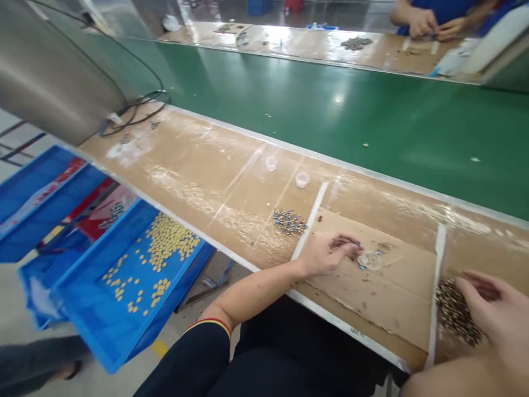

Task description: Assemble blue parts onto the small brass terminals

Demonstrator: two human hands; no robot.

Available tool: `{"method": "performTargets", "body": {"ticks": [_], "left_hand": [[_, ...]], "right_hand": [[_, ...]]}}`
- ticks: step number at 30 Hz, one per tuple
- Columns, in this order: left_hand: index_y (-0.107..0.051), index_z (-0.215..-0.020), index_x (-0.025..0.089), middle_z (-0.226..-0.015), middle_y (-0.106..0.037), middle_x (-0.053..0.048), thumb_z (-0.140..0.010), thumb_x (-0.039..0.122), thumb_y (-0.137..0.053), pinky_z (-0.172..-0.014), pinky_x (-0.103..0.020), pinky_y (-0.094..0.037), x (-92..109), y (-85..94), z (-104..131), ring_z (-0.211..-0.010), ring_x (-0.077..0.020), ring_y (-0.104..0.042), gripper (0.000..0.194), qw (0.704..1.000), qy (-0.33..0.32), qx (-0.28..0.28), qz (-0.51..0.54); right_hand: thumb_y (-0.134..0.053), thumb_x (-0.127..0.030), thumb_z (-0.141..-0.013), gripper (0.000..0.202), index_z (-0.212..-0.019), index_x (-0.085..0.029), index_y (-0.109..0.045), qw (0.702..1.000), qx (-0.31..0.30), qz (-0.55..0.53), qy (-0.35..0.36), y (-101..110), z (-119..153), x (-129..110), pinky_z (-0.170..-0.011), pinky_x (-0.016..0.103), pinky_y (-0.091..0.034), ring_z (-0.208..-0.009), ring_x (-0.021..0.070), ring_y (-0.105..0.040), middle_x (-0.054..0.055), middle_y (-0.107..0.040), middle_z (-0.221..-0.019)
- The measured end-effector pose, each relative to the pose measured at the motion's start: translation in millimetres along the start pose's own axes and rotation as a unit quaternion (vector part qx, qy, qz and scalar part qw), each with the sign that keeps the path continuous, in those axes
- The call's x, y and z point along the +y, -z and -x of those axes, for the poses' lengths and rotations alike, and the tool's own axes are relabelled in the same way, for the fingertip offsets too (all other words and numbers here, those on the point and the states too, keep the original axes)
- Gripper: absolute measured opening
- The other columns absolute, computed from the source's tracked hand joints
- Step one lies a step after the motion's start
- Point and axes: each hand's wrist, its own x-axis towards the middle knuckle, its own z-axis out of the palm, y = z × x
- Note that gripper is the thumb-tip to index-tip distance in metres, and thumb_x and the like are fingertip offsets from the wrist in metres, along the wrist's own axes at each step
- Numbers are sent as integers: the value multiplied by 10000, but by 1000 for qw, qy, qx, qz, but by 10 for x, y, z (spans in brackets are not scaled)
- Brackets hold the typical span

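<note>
My left hand [324, 255] is closed over the cardboard sheet [372, 300], thumb and fingers pinching a small part with a blue end [356, 244]. Just right of those fingertips lies a clear plastic ring-like piece [372, 260] with blue bits beside it. At the right edge my right hand [496, 309] reaches to a pile of small brass-coloured parts [454, 311]. Its thumb and forefinger nearly meet at the pile; whatever is between them is too small to make out. Left of the cardboard is a heap of small blue-and-brass parts [290, 221].
White strips [438, 286] divide the brown tabletop. Two small clear cups [302, 180] stand near the green belt [289, 94]. A blue tray [111, 331] with yellow discs sits low at left. Black cable [138, 113] coils at the far left. Another person's hands [436, 26] work across the belt.
</note>
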Motion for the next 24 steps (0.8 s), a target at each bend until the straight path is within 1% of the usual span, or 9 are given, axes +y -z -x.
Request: {"method": "performTargets", "body": {"ticks": [1, 2, 4, 6, 9, 12, 16, 20, 24], "left_hand": [[-646, -1010, 97, -960, -790, -185, -916, 393, -678, -765, -318, -656, 29, 4, 8, -855, -226, -793, 312, 1000, -4, 3, -3], [-641, -1003, 101, -961, -790, -184, -918, 415, -675, -760, -313, -656, 65, 5, 16, -854, -225, -793, 326, 1000, -4, -1, -9], [-635, -971, 116, -913, -795, -162, -918, 444, -673, -727, -300, -655, 141, 2, 31, -790, -212, -792, 334, 999, -18, 7, -33], [-644, -948, 132, -874, -798, -132, -917, 449, -678, -713, -290, -653, 207, 4, 40, -784, -205, -790, 320, 998, -21, 13, -65], [-653, -944, 154, -875, -803, -105, -917, 424, -687, -703, -290, -659, 252, 19, 41, -772, -196, -788, 274, 995, -21, 17, -99], [-667, -945, 158, -856, -803, -88, -917, 397, -691, -653, -259, -652, 254, 25, 48, -750, -187, -787, 241, 993, -28, 18, -116], [-679, -936, 158, -834, -800, -84, -906, 376, -703, -661, -274, -664, 243, 6, 76, -738, -192, -785, 222, 991, -26, 12, -128], [-683, -913, 153, -831, -799, -86, -892, 345, -708, -699, -285, -671, 224, -8, 84, -746, -193, -786, 195, 992, -25, -3, -124], [-694, -915, 155, -840, -800, -78, -901, 277, -681, -722, -276, -666, 222, -10, 81, -760, -178, -783, 124, 992, -41, -23, -118]], "right_hand": [[-830, -271, -673, 130, -667, -288, -701, 997, 21, -7, -80, -21, -5, -27, -389, 337, -420, -404, 218, -602, 42, -661, -501], [-841, -264, -634, 136, -684, -266, -715, 991, 31, -23, -131, -36, -4, -73, -406, 328, -437, -429, 216, -617, 47, -673, -523], [-788, -293, -659, 127, -748, -212, -747, 985, 26, -67, -156, -51, 18, -197, -443, 305, -453, -459, 192, -617, 46, -670, -546], [-706, -316, -669, 213, -816, -170, -759, 985, 17, -107, -137, -66, 53, -313, -470, 282, -450, -465, 159, -585, 16, -650, -559], [-628, -296, -692, 281, -888, -140, -757, 978, -48, -169, -113, -102, 87, -408, -490, 244, -436, -503, 122, -546, -13, -610, -595], [-633, -261, -713, 308, -977, -143, -739, 970, -28, -222, -94, -120, 93, -448, -509, 223, -438, -549, 97, -534, -14, -610, -696], [-695, -244, -762, 232, -983, -183, -727, 955, 10, -288, -74, -118, 93, -566, -582, 244, -536, -673, 127, -627, 9, -650, -789], [-799, -264, -778, 175, -939, -217, -750, 921, 23, -386, -54, -167, 121, -800, -654, 284, -638, -717, 151, -719, 18, -709, -847], [-862, -254, -772, 233, -987, -267, -773, 875, -28, -483, 9, -249, 192, -1060, -622, 277, -669, -698, 172, -767, -2, -759, -821]]}}
